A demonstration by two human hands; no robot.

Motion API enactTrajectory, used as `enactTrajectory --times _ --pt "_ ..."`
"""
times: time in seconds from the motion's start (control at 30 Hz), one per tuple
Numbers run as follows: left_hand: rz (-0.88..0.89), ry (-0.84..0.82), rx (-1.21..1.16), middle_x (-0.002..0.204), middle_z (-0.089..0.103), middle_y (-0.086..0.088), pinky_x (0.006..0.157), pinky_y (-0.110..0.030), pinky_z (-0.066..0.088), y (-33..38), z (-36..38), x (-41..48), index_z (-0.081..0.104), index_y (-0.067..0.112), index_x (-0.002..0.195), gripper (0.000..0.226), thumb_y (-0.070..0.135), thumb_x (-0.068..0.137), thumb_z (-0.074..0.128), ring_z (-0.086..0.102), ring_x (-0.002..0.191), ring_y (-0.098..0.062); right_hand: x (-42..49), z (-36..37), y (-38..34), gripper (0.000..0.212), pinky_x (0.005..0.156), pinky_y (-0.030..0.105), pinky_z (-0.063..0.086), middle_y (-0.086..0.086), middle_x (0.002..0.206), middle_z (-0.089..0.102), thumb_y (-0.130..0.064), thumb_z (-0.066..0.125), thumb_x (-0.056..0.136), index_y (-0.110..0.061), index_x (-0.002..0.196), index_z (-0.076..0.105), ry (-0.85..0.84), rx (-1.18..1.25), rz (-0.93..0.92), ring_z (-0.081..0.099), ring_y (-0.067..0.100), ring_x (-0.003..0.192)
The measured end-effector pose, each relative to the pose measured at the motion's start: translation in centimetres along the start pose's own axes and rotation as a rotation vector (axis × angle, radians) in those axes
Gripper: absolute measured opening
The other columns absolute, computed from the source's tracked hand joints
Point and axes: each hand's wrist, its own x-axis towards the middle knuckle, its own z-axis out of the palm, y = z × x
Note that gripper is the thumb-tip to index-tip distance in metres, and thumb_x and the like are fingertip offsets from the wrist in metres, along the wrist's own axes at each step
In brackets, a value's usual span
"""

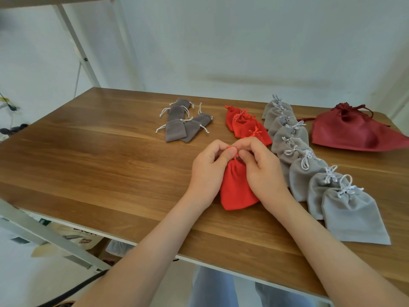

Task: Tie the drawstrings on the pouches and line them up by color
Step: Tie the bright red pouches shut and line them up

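Observation:
A bright red pouch (235,189) lies on the wooden table (99,165) between my hands. My left hand (210,167) and my right hand (261,167) both pinch its red drawstring at the pouch's neck, fingers curled over it. Behind them sits a short row of red pouches (245,126) with tied strings. To the right runs a long line of light grey pouches (309,165) with white bows, from the back of the table to the front. A loose pile of dark grey pouches (183,125) with white cords lies at the back left.
A large dark red drawstring bag (354,131) lies at the back right near the wall. A white metal frame (75,43) rises at the table's left. The table's front edge runs just below my forearms; bags sit on the floor underneath.

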Motion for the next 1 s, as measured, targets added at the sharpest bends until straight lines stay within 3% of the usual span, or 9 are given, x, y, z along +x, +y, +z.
enactTrajectory --times 0.13,0.27,0.37,0.5,0.63,0.73,0.8,0.9,1.0 --pt "0.057 0.034 0.058 0.072 0.061 0.007 0.071 -0.031 0.042 0.05 0.06 -0.02 0.062 0.025 0.077 0.018 0.023 0.093 0.056 0.051 0.071 -0.006 0.08 0.01 -0.14 0.018 0.073 0.007 0.04 -0.009 0.084 0.061 -0.003 0.053 0.092 -0.019 0.1 0.057 0.042 0.013 0.092 0.056 -0.006 0.079" --pt "0.147 0.016 0.177 0.07 0.059 0.013 0.065 -0.011 0.038 0.35 0.2 -0.28 0.06 0.022 0.082 0.016 0.016 0.095 0.054 0.052 0.067 0.004 0.11 -0.15 0.17 0.016 0.074 0.006 0.038 -0.02 0.086 0.062 -0.012 0.052 0.095 -0.016 0.099 0.066 0.025 -0.044 0.112 0.054 -0.013 0.083" --pt "0.186 0.01 0.225 0.07 0.059 0.015 0.065 -0.008 0.036 0.37 0.3 -0.31 0.061 0.018 0.084 0.014 0.013 0.095 0.054 0.053 0.069 0.006 0.16 -0.19 0.16 0.014 0.073 0.005 0.037 -0.021 0.083 0.063 -0.012 0.055 0.093 -0.018 0.095 0.068 0.048 -0.054 0.119 0.054 -0.013 0.082" --pt "0.146 0.031 0.194 0.067 0.059 0.016 0.065 -0.009 0.037 0.25 0.23 -0.13 0.062 0.019 0.079 0.018 0.013 0.094 0.055 0.052 0.067 0.005 -0.08 0.01 -0.05 0.013 0.071 0.006 0.039 -0.021 0.08 0.062 -0.009 0.056 0.091 -0.018 0.092 0.065 0.071 -0.069 0.071 0.056 -0.011 0.08" --pt "-0.022 0.012 0.031 0.063 0.058 0.016 0.065 -0.023 0.037 -0.04 0.16 0.09 0.064 0.025 0.073 0.023 0.018 0.094 0.056 0.048 0.063 -0.001 -0.2 -0.08 0.04 0.007 0.07 0.01 0.038 -0.017 0.078 0.058 -0.009 0.056 0.092 -0.014 0.092 0.061 0.049 -0.167 0.003 0.054 -0.004 0.077" --pt "-0.157 -0.04 -0.184 0.073 0.062 0.0 0.073 -0.033 0.042 -0.17 0.09 0.25 0.068 0.019 0.075 0.021 0.016 0.093 0.057 0.053 0.074 -0.013 -0.15 -0.12 0.33 0.006 0.072 0.02 0.039 -0.008 0.084 0.059 -0.01 0.054 0.093 -0.012 0.092 0.06 0.035 -0.259 -0.05 0.055 0.011 0.083" --pt "-0.214 -0.085 -0.256 0.075 0.064 -0.002 0.075 -0.032 0.043 -0.06 0.08 0.32 0.069 0.016 0.077 0.021 0.014 0.093 0.056 0.055 0.076 -0.015 -0.13 -0.19 0.5 0.008 0.072 0.022 0.038 -0.003 0.085 0.06 -0.011 0.052 0.092 -0.01 0.091 0.06 0.032 -0.294 -0.08 0.054 0.016 0.083" --pt "-0.215 -0.122 -0.211 0.076 0.066 0.001 0.074 -0.029 0.044 -0.03 0.14 0.34 0.069 0.017 0.08 0.02 0.015 0.094 0.055 0.057 0.076 -0.011 0.02 -0.41 0.51 0.011 0.072 0.022 0.038 0.001 0.084 0.062 -0.014 0.05 0.091 -0.009 0.09 0.06 0.031 -0.301 -0.093 0.055 0.017 0.082" --pt "-0.144 -0.078 -0.094 0.075 0.065 0.003 0.072 -0.031 0.043 -0.08 0.13 0.22 0.068 0.021 0.078 0.02 0.018 0.094 0.057 0.056 0.074 -0.011 0.05 -0.52 -0.03 0.006 0.07 0.019 0.043 -0.002 0.078 0.062 -0.008 0.054 0.091 -0.011 0.09 0.06 0.024 -0.154 0.005 0.059 0.01 0.076"
